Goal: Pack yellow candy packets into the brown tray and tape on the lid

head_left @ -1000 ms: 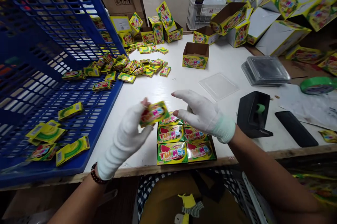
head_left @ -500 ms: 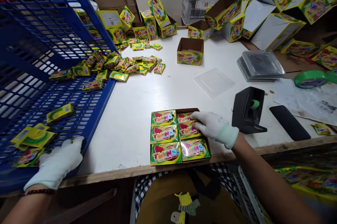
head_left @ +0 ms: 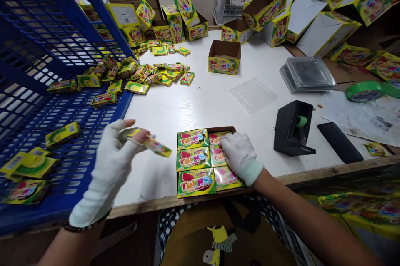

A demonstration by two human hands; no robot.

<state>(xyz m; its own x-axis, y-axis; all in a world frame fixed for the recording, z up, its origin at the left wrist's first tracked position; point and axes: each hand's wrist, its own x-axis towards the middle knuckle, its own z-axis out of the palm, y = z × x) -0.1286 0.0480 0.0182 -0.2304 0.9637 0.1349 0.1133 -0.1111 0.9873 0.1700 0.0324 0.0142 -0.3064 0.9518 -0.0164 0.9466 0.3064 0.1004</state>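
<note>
My left hand (head_left: 120, 147), in a white glove with bare fingertips, pinches a small yellow-green candy box (head_left: 158, 146). It is held tilted above the table, left of a display box (head_left: 233, 129) filled with TWINS candy boxes (head_left: 195, 182) in two columns. My gloved right hand (head_left: 239, 153) rests on the right column with its fingers curled down onto the candy boxes. The hand covers part of those boxes, and whether it grips one is hidden. A blue plastic basket (head_left: 117, 112) lies on its side at the left, with loose candy boxes inside.
Loose candy boxes (head_left: 153, 76) spill from the basket onto the table. Behind stands a brown-lined display box (head_left: 223, 65). A clear lid (head_left: 253, 95), stacked clear cases (head_left: 308, 74), a black tape dispenser (head_left: 289, 128) and a phone (head_left: 340, 142) lie to the right.
My left hand has risen out of the basket and moved right with a candy box in its fingers. My right hand has shifted slightly left, its fingers more curled on the boxes.
</note>
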